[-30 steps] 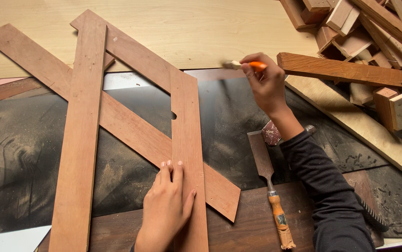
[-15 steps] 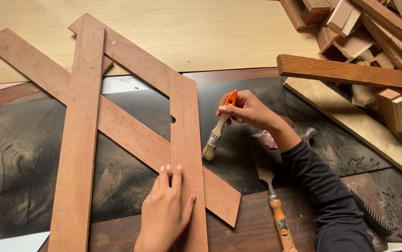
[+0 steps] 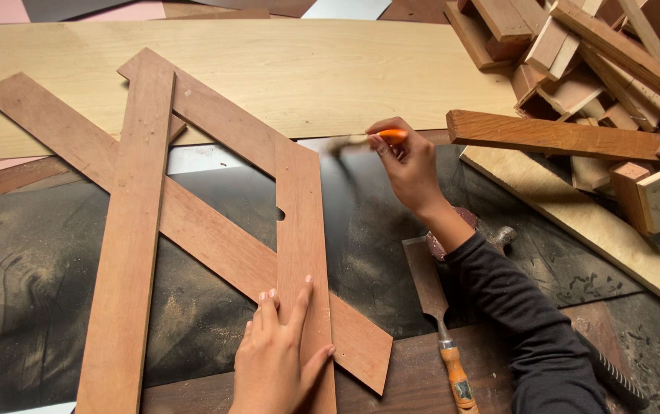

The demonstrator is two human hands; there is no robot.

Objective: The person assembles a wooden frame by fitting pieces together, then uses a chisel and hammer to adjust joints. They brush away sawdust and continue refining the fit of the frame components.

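Three reddish-brown wooden slats (image 3: 215, 230) lie crossed on a dark, dusty sheet (image 3: 23, 284). My left hand (image 3: 276, 356) rests flat on the lower end of the right-hand slat (image 3: 299, 222), fingers spread, holding nothing. My right hand (image 3: 407, 165) is raised above the dark sheet near the slat's upper right, gripping a small paintbrush (image 3: 364, 140) by its orange handle. The brush is blurred and its bristles point left toward the slat.
A wood chisel (image 3: 441, 322) with an orange-brown handle lies beside my right forearm. A heap of wooden offcuts (image 3: 598, 84) fills the upper right, with one plank (image 3: 552, 136) jutting left. A pale plywood board (image 3: 307, 69) lies behind the slats.
My right hand swung the brush down toward the slat, then back up; the brush now points left at the level of the slat's top. My left hand stayed put.
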